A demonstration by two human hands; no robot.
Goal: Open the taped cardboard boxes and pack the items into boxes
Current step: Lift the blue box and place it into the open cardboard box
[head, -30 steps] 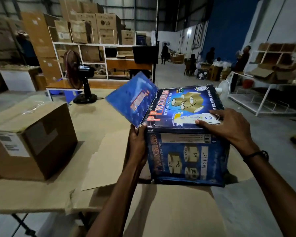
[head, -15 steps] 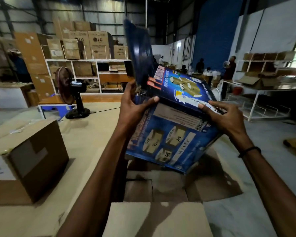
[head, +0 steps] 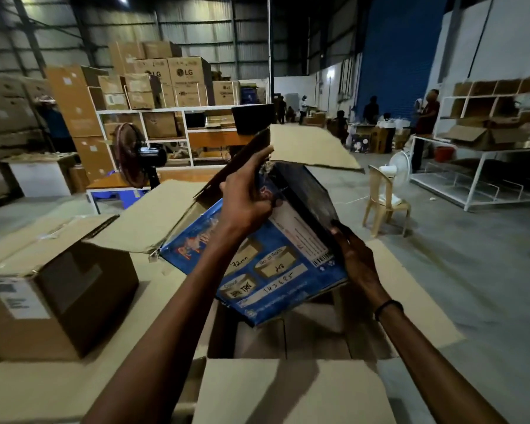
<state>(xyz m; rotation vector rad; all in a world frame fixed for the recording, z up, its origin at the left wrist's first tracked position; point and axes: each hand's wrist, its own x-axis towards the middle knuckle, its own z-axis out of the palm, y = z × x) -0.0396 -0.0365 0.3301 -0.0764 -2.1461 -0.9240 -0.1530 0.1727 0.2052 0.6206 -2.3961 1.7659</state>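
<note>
Tipped further forward than a second earlier, blue tape carton [head: 276, 270] hung tilted above open brown box [head: 288, 341]. Left hand [head: 245, 197] gripped its raised flap [head: 233, 166]; right hand [head: 354, 258] clasped its edge, presumably to empty its contents into that box.

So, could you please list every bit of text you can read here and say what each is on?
"LG": brown cartons stacked on the white shelving.
"72mm": handwritten on the blue box.
"No of Rolls": printed field on that blue box.
"TRA": handwritten there, uncertain.
"142685": handwritten there, digits uncertain.
Blue box's red brand lettering: blurred, partly hidden.
White label on the closed cardboard box: too blurred.
</note>
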